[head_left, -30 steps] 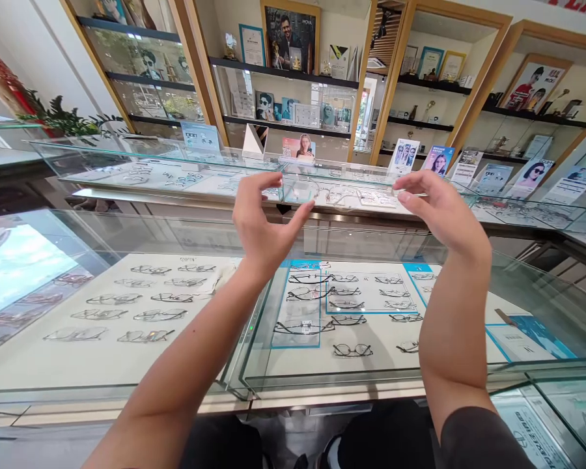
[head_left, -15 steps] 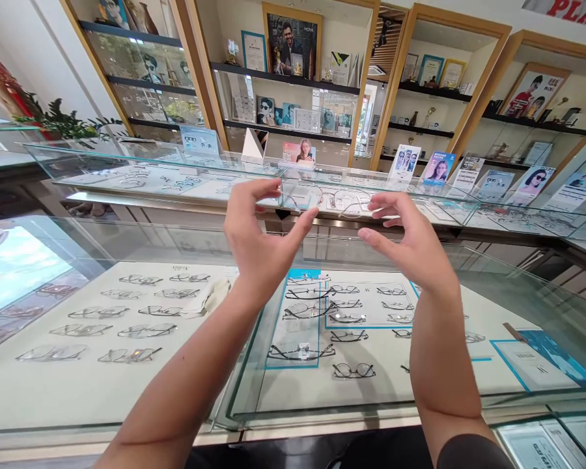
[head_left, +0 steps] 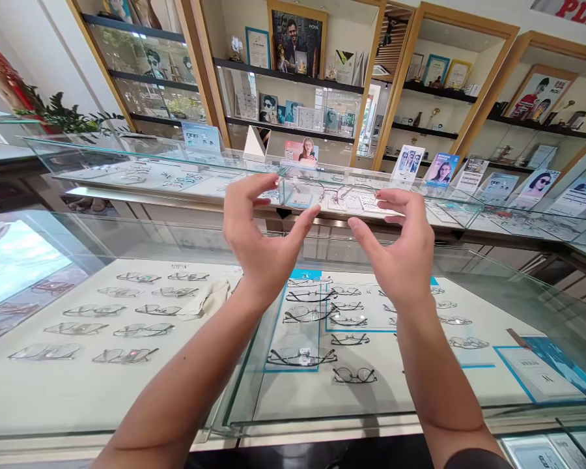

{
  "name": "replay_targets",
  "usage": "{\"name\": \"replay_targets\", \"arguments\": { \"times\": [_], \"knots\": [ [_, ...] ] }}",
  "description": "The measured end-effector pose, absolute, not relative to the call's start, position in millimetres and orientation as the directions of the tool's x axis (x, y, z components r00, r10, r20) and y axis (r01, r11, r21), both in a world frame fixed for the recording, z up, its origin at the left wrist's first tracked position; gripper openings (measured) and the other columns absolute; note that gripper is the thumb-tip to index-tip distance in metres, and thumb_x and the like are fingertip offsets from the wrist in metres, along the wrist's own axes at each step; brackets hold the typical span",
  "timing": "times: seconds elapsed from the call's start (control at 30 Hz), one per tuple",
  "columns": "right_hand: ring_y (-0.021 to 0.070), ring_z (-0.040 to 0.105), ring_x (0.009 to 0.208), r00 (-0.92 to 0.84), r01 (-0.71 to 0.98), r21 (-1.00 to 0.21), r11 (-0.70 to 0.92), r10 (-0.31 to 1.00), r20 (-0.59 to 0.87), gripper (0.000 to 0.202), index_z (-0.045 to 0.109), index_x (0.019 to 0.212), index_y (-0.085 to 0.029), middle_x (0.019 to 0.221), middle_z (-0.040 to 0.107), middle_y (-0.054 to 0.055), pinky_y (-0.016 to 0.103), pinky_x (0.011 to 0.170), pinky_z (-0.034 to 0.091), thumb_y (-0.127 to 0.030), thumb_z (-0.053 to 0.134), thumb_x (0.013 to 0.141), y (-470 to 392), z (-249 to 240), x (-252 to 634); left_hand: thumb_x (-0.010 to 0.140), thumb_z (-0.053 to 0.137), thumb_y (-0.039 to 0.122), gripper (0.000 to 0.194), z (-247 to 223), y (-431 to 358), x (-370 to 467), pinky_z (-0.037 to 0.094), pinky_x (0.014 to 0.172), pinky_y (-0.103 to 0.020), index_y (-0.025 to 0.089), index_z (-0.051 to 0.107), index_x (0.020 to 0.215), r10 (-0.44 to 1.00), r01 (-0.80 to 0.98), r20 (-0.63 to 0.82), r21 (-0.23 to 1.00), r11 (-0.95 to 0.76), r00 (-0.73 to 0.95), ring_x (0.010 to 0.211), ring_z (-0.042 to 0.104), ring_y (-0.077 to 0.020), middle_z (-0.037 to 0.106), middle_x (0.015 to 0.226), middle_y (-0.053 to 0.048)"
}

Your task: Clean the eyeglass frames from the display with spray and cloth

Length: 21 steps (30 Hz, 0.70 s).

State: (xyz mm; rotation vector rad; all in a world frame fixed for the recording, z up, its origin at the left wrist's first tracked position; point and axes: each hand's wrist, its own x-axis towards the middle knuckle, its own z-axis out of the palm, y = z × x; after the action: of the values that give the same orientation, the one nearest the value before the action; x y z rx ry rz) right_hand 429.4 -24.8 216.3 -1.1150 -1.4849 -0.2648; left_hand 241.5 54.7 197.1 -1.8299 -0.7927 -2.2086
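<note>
I hold a thin, wire-framed pair of glasses (head_left: 339,193) up at chest height over the glass display counter (head_left: 127,404). My left hand (head_left: 261,238) has its fingers and thumb curled around the left end of the frame. My right hand (head_left: 400,251) takes the right end the same way. The frame is faint against the shelves behind it, so the exact finger contact is hard to make out. Below my hands, inside the counter, lie rows of glasses (head_left: 303,314) on white and blue-edged trays.
A second glass counter (head_left: 141,170) runs across behind, bearing small leaflet stands (head_left: 409,163). Wooden wall shelves (head_left: 293,71) hold framed pictures and certificates. A green plant (head_left: 63,118) stands at the left. A folded cloth (head_left: 213,296) lies inside the near counter.
My right hand has moved left and down, closer to my left hand, so the gap between them has narrowed. The view has tilted slightly down toward the counter.
</note>
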Motion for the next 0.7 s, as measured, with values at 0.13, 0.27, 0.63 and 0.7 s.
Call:
{"name": "replay_targets", "arguments": {
  "times": [0.13,0.27,0.63,0.7],
  "knots": [
    [0.0305,0.068,0.119,0.175,0.745,-0.409,0.528,0.436,0.883,0.041,0.057,0.132,-0.031,0.133,0.069,0.009,0.054,0.101,0.057,-0.045,0.074,0.098,-17,211,423,0.089,0.085,0.047,0.056,193,62,243,0.061,0.092,-0.042,0.030,0.059,0.135,0.230,0.409,0.941,0.317,-0.856,-0.247,0.117,0.071,-0.0266,0.067,0.130,-0.008],
    [0.0300,0.067,0.116,0.185,0.754,-0.392,0.528,0.402,0.897,0.036,0.059,0.129,-0.030,0.128,0.070,0.009,0.054,0.102,0.055,-0.045,0.072,0.099,-12,208,421,0.092,0.082,0.052,0.058,188,70,244,0.062,0.091,-0.042,0.029,0.057,0.139,0.276,0.407,0.929,0.359,-0.840,-0.248,0.119,0.071,-0.0269,0.067,0.135,-0.010],
    [0.0290,0.068,0.114,0.241,0.747,-0.403,0.529,0.350,0.905,0.034,0.059,0.125,-0.030,0.124,0.071,0.009,0.052,0.100,0.056,-0.045,0.074,0.099,-6,203,416,0.092,0.083,0.048,0.052,186,69,246,0.061,0.092,-0.040,0.027,0.061,0.135,0.349,0.354,0.898,0.429,-0.831,-0.268,0.121,0.071,-0.0260,0.070,0.135,-0.010],
    [0.0283,0.069,0.112,0.251,0.746,-0.410,0.525,0.348,0.903,0.033,0.060,0.124,-0.029,0.123,0.072,0.009,0.051,0.099,0.057,-0.045,0.074,0.099,-7,204,416,0.093,0.082,0.047,0.050,187,67,246,0.062,0.091,-0.040,0.027,0.062,0.134,0.351,0.361,0.898,0.430,-0.827,-0.264,0.120,0.072,-0.0255,0.071,0.134,-0.010]
  ]
}}
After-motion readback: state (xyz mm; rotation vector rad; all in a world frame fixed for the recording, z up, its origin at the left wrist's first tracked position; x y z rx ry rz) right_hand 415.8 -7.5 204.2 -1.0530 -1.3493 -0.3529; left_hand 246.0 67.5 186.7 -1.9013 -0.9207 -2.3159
